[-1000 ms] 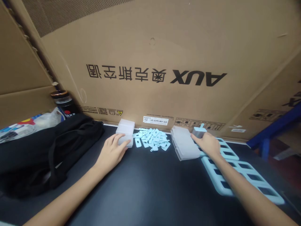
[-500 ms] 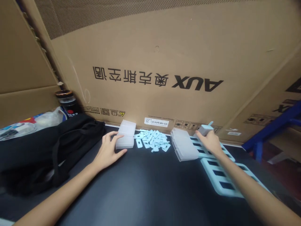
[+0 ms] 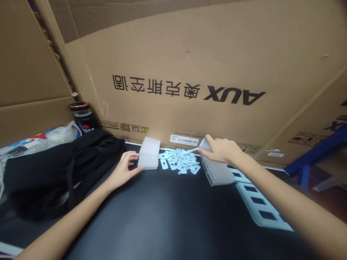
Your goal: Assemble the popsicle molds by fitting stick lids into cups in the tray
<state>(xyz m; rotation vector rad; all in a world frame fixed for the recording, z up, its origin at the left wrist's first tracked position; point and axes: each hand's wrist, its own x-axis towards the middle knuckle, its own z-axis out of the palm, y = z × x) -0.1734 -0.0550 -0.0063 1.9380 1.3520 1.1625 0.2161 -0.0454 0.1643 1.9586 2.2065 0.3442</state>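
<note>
My right hand (image 3: 221, 150) grips a small translucent box (image 3: 205, 145) with a light-blue tab, held tilted over the right side of a pile of light-blue plastic tags (image 3: 180, 160). The tab points left toward the tags. My left hand (image 3: 126, 166) has its thumb and fingers apart at the left edge of some frosted translucent boxes (image 3: 148, 157), thumb tip by the near corner. More frosted boxes (image 3: 219, 173) stand right of the pile, partly behind my right hand. Light-blue slotted frames (image 3: 258, 206) lie further right, partly covered by my right forearm.
A large cardboard box (image 3: 173, 115) walls off the back of the black table (image 3: 162, 220). At left lie a black cloth bag (image 3: 54, 173) and plastic packets (image 3: 58, 137), with a dark bottle (image 3: 84, 117) behind. A blue metal bar (image 3: 311, 155) stands at right.
My right hand has moved left with the small box, from above the slotted frames to the tag pile. The fingers of my left hand have drawn back slightly from the frosted boxes. The view has shifted slightly.
</note>
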